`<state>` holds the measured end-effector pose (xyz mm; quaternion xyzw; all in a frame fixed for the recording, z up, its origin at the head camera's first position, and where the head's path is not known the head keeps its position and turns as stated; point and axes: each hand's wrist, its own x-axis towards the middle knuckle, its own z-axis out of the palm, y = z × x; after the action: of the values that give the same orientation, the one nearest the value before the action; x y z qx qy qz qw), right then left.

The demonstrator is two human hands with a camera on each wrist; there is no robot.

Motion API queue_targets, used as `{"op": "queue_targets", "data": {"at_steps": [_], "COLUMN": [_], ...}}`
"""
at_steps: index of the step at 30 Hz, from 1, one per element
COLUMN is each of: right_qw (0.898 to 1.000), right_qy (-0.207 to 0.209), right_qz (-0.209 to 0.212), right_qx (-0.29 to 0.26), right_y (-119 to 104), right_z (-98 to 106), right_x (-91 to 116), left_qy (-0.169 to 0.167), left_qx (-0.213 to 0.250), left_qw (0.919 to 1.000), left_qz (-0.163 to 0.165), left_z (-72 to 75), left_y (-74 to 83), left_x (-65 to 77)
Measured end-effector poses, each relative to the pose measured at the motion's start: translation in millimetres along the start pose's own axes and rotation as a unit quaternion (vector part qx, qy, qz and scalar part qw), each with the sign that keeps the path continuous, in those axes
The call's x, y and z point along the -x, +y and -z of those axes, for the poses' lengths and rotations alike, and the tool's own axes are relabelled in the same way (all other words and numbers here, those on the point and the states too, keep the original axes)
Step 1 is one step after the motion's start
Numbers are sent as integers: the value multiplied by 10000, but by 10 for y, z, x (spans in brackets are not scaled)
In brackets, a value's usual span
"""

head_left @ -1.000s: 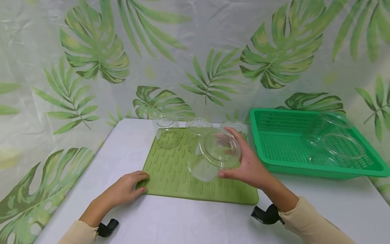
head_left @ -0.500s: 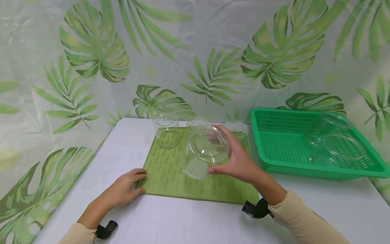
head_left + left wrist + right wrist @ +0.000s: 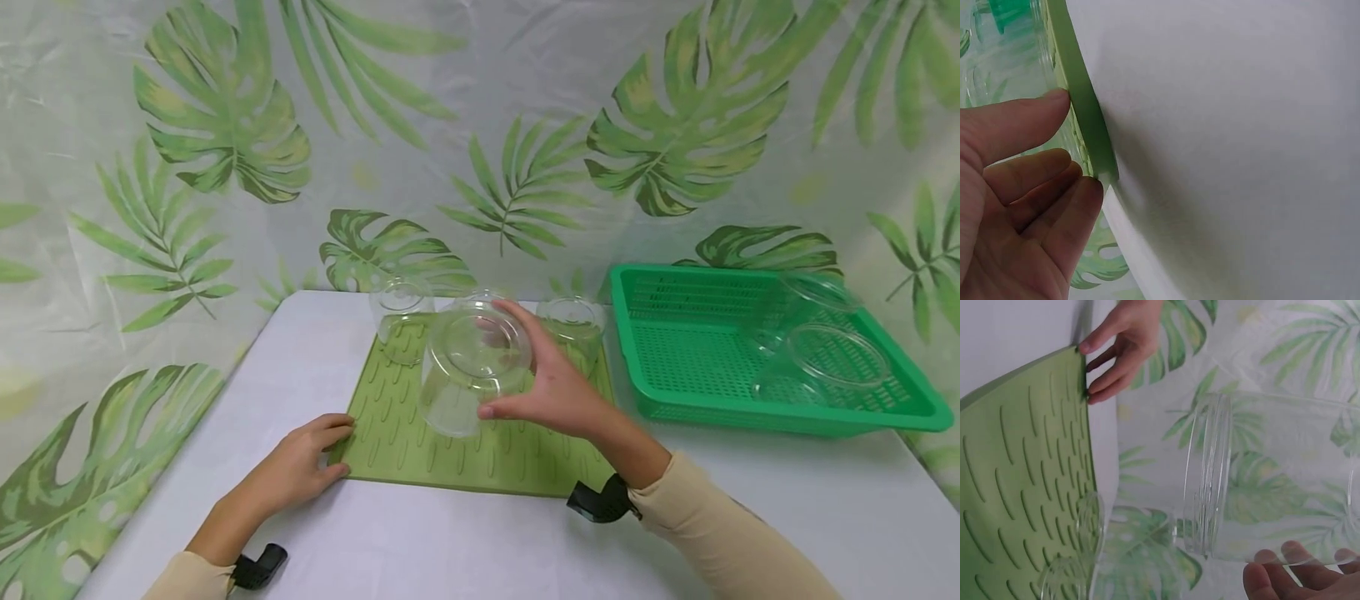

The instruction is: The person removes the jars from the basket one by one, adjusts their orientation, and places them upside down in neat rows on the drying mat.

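Head view: During the last second, the right hand point(image 3: 551, 379) moved leftward over the green drying mat point(image 3: 390, 442), carrying the clear jar point(image 3: 465, 371). Its thumb and fingers gripped the jar wall. The jar came to overlap, along the line of sight, the middle vessel point(image 3: 480, 295), which stood between the left vessel point(image 3: 402, 315) and the right vessel point(image 3: 573, 323) along the mat's rear. The basket vessels point(image 3: 825, 367) remained in the green basket point(image 3: 630, 358). Judgement: the jar was being positioned over the mat; release was pending.

Left wrist view: The left hand point(image 3: 1016, 200) remained at the mat's front left corner, digits relaxed and touching the edge; a steadying function was likely.

Right wrist view: The jar's ridged end faced the mat side, with fingertips point(image 3: 1297, 552) against its wall. Jar-to-mat contact could not be confirmed.
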<state>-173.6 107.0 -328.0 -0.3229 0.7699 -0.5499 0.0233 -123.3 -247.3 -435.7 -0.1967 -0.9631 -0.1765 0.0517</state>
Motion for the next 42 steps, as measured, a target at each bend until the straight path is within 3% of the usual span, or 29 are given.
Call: {"op": "queue_targets", "data": {"at_steps": [9, 18, 28, 35, 42], "right_qw": [9979, 9960, 9942, 9918, 9916], "right_qy": [-80, -377, -542, -674, -827], "right_qz": [-501, -752, -652, -732, -722], "right_qx": [404, 288, 657, 805, 679], "right_y": [12, 88, 115, 174, 221], "right_z": [-141, -236, -307, -386, -464], "right_x": [-111, -142, -232, -302, -345], "left_qy": [-112, -204, -388, -331, -167], "left_qx": [35, 218, 311, 345, -8], "left_qw": [9998, 9995, 9986, 9988, 9996], "left_qz": [166, 140, 176, 89, 234], "left_z": [-4, -8, 15, -9, -6], "left_y": [1, -17, -37, -44, -32], "left_x": [-2, -4, -1, -5, 9]}}
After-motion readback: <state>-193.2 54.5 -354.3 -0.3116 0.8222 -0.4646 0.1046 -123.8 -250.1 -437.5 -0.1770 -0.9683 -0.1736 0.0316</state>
